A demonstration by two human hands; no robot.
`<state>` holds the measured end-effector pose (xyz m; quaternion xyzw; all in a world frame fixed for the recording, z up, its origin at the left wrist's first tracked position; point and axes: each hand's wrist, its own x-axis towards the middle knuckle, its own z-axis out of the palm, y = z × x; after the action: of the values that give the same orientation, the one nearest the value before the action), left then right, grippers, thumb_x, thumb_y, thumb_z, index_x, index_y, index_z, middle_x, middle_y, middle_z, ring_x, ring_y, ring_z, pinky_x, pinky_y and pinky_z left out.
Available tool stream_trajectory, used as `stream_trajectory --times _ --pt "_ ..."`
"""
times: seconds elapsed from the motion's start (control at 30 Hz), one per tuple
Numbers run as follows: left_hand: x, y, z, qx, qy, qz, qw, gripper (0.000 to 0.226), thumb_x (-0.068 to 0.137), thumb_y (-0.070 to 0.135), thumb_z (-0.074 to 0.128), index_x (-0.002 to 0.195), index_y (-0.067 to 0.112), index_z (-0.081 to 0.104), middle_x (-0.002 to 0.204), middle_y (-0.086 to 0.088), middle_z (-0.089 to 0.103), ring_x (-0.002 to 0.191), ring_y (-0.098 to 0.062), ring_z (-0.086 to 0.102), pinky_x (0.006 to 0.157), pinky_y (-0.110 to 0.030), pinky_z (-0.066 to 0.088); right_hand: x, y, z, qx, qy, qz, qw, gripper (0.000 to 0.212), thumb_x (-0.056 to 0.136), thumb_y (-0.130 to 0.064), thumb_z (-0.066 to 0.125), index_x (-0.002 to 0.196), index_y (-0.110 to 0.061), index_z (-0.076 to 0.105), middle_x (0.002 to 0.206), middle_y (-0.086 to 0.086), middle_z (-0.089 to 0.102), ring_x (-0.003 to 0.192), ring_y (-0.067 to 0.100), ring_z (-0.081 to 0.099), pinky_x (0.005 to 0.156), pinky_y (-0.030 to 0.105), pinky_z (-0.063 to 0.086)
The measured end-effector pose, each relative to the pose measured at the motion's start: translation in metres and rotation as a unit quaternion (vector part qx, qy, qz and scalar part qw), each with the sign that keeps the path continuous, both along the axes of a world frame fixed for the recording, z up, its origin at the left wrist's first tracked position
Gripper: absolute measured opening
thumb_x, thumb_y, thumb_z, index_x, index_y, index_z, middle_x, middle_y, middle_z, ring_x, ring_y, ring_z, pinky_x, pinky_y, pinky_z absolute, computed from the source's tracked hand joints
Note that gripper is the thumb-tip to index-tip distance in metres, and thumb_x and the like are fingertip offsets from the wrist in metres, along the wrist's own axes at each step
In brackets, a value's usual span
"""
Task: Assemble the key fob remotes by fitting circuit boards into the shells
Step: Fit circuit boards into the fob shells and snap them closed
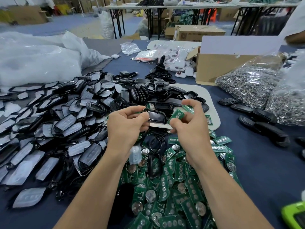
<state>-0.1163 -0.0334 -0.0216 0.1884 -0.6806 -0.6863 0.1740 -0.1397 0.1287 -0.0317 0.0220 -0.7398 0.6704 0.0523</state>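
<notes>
My left hand (126,124) pinches a glossy black key fob shell (156,116) by its left end, hollow side facing me, above the table. My right hand (191,123) holds a small green circuit board (177,116) between thumb and fingers, just right of the shell and touching its edge. Below my wrists lies a heap of green circuit boards (166,192) with round coin cells. A big pile of black shells with grey rubber pads (66,123) spreads to the left.
A row of closed black fobs (260,119) lies at right. Bags of metal key rings (257,83) and a cardboard box (219,65) stand behind them. White plastic bags (38,61) fill the back left. A green device (295,215) sits at the bottom right corner.
</notes>
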Motion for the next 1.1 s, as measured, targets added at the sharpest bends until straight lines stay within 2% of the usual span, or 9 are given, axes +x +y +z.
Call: stream_trajectory --times 0.13,0.2,0.27,0.33,0.4,0.5,0.57,0.7,1.1 --pt "-0.002 0.001 -0.001 -0.005 -0.012 -0.015 1.0 0.019 0.088 0.002 0.08 0.101 0.017 0.079 0.078 -0.004 0.08 0.071 -0.021 0.079 0.064 -0.022 0.061 -0.002 0.001 0.0 0.003 0.009 0.013 1.0 0.036 0.09 -0.001 0.063 0.089 -0.037 0.064 0.075 -0.019 0.066 0.064 0.007 0.073 0.068 0.055 0.064" --pt "-0.002 0.001 -0.001 -0.006 -0.013 -0.019 1.0 0.019 0.089 0.001 0.079 0.1 0.017 0.079 0.08 -0.003 0.08 0.072 -0.021 0.08 0.063 -0.022 0.061 -0.002 0.001 -0.001 0.011 0.016 0.009 1.0 0.027 0.086 -0.004 0.064 0.085 -0.03 0.072 0.076 -0.013 0.067 0.062 0.008 0.072 0.065 0.047 0.065" --pt "-0.003 0.001 -0.001 -0.011 -0.01 -0.017 1.0 0.019 0.089 0.001 0.078 0.098 0.017 0.079 0.079 -0.003 0.08 0.071 -0.021 0.08 0.063 -0.022 0.062 -0.003 0.0 -0.002 0.02 0.031 -0.008 0.999 0.029 0.083 -0.012 0.068 0.089 -0.039 0.077 0.081 -0.012 0.071 0.058 0.006 0.065 0.054 0.029 0.054" --pt "-0.002 0.001 -0.001 -0.014 -0.01 -0.014 1.0 0.017 0.089 0.001 0.079 0.097 0.017 0.079 0.078 -0.003 0.08 0.071 -0.021 0.079 0.063 -0.023 0.062 -0.003 0.0 -0.002 0.009 0.034 -0.011 0.999 0.037 0.086 -0.015 0.069 0.099 -0.048 0.077 0.083 -0.014 0.071 0.056 0.005 0.058 0.051 0.022 0.045" --pt "-0.001 0.001 -0.001 -0.014 -0.013 -0.012 1.0 0.015 0.09 0.003 0.078 0.095 0.016 0.079 0.078 -0.003 0.08 0.071 -0.021 0.079 0.063 -0.023 0.062 -0.002 0.001 -0.001 0.005 0.038 -0.003 0.999 0.04 0.085 -0.014 0.071 0.111 -0.045 0.074 0.081 -0.015 0.067 0.054 0.012 0.057 0.05 0.027 0.049" --pt "0.001 0.002 0.0 -0.014 -0.015 -0.011 1.0 0.012 0.091 0.004 0.078 0.091 0.016 0.079 0.077 -0.003 0.08 0.07 -0.02 0.079 0.062 -0.023 0.062 0.002 -0.001 0.003 0.012 0.047 -0.001 0.999 0.028 0.076 -0.018 0.079 0.094 -0.037 0.069 0.078 -0.006 0.07 0.061 0.029 0.068 0.058 0.046 0.059" --pt "0.001 0.003 0.001 -0.008 -0.012 -0.016 1.0 0.011 0.091 0.004 0.078 0.091 0.015 0.079 0.077 -0.003 0.08 0.07 -0.021 0.079 0.062 -0.023 0.062 0.003 -0.002 0.003 0.008 0.047 0.005 0.999 0.019 0.073 -0.019 0.082 0.084 -0.03 0.071 0.074 -0.002 0.073 0.062 0.026 0.07 0.057 0.043 0.059" --pt "0.003 0.004 0.004 0.015 -0.005 -0.048 0.999 0.008 0.092 0.003 0.077 0.093 0.011 0.078 0.077 -0.005 0.08 0.07 -0.023 0.079 0.062 -0.024 0.062 0.004 -0.003 0.003 -0.004 0.042 0.006 0.999 0.015 0.075 -0.016 0.083 0.081 -0.029 0.077 0.069 -0.002 0.075 0.055 0.015 0.069 0.055 0.03 0.053" --pt "0.006 0.007 0.006 0.039 -0.005 -0.103 0.994 0.014 0.089 -0.004 0.076 0.091 0.01 0.076 0.079 -0.009 0.08 0.073 -0.026 0.08 0.064 -0.025 0.062 0.009 -0.004 0.007 0.004 0.044 -0.058 0.997 0.015 0.081 -0.012 0.085 0.077 -0.024 0.077 0.067 -0.006 0.075 0.052 0.014 0.071 0.057 0.038 0.064"
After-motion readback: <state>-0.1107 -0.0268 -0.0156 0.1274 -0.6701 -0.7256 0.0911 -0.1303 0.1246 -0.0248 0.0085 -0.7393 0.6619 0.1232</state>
